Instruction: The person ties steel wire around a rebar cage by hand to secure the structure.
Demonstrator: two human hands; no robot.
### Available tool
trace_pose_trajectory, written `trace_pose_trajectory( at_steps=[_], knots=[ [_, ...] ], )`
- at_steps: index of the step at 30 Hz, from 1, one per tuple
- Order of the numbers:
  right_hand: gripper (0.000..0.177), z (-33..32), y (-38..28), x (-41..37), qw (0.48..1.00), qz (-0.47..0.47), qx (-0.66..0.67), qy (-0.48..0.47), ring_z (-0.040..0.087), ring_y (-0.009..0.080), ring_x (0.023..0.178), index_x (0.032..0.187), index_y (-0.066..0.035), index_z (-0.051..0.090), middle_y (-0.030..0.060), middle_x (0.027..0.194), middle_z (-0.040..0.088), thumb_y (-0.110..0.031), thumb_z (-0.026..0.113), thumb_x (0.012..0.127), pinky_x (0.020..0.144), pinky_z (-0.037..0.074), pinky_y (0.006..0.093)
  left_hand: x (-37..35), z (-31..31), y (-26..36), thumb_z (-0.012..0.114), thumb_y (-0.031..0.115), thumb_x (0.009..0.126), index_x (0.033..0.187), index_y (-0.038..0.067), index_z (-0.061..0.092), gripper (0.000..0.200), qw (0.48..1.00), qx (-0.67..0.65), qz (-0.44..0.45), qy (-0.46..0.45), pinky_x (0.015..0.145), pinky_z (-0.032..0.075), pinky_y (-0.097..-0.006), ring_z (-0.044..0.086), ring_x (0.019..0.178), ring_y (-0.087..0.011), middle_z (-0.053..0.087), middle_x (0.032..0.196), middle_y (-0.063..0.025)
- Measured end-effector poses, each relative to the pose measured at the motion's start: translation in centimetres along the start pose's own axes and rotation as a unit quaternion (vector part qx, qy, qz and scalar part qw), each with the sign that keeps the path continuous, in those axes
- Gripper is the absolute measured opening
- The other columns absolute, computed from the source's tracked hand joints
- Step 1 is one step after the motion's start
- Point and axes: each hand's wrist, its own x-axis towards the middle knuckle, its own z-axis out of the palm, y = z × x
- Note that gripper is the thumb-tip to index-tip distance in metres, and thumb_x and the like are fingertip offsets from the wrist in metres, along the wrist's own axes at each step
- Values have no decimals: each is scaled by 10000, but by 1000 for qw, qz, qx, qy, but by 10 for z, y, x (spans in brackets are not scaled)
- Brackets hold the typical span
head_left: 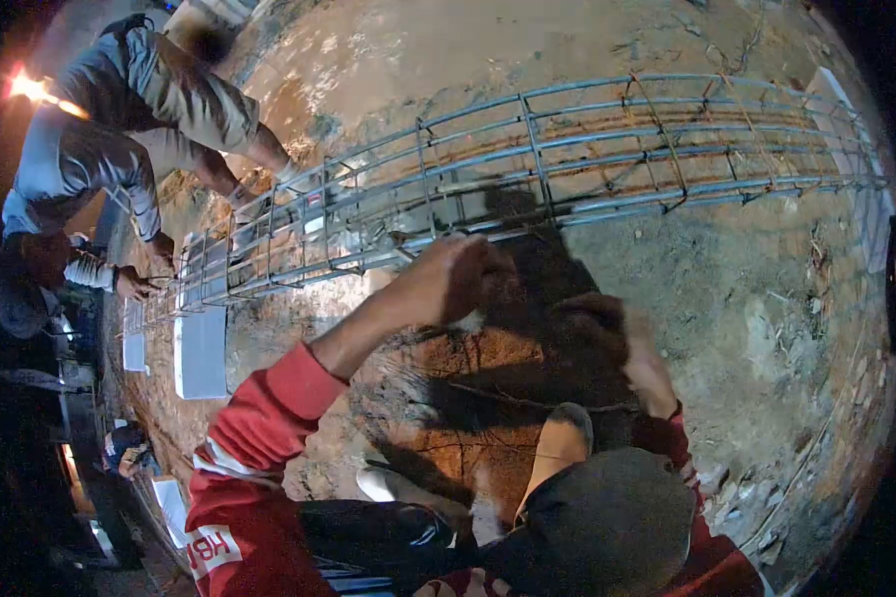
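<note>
A long rebar cage [538,164] of steel bars and square ties runs across the view in front of me. My left hand [458,281] is close to its near lower bars, with the fingers curled in; what they hold, if anything, is hidden in shadow. Farther right and nearer my body is my right hand [607,333], apart from the cage. It is dark and smeared by motion, so its fingers do not show clearly.
White blocks [200,353] stand below the cage's left part, and a white panel [846,129] is at its right end. A co-worker [100,149] bends over the left end, hands near the bars. Muddy, uneven ground [712,289] lies around my shoes.
</note>
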Motion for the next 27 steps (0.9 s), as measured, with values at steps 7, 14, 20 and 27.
trace_pose_trajectory(
  at_steps=[7, 14, 20, 27],
  knots=[
    [238, 14, 22, 18, 973, -98, -96, 186, 614, 114, 804, 1110, -29, 652, 33, 931, 673, -154, 630, 908, 705, 504, 264, 20, -5, 4, 599, 82, 819, 908, 21, 656, 123, 945, 200, 80, 245, 758, 478, -467, 591, 825, -410, 612, 852, -218],
    [291, -15, 62, -4, 965, -68, 130, 219, 499, 68, 606, 1191, -9, 629, 25, 811, 638, -124, 566, 931, 543, 418, 240, 65, -2, -32, 710, 232, 788, 1144, 36, 636, 413, 987, 77, 63, 124, 834, 453, -400, 599, 964, -312, 636, 1048, -170],
    [307, -11, 91, -23, 967, -5, 87, 238, 479, 62, 575, 1120, -23, 675, -10, 685, 566, -264, 635, 934, 557, 375, 245, 97, 15, -59, 688, 268, 837, 1097, 116, 705, 302, 999, -38, 8, 29, 590, 461, -361, 608, 641, -217, 700, 846, -128],
    [205, 15, 60, 5, 967, -5, 128, 221, 417, 52, 526, 1089, -47, 671, -40, 616, 510, -182, 611, 946, 505, 318, 230, 102, 13, -79, 612, 229, 909, 992, 114, 726, 183, 990, -105, 96, 2, 572, 474, -290, 602, 610, -106, 689, 760, -37]
  ],
)
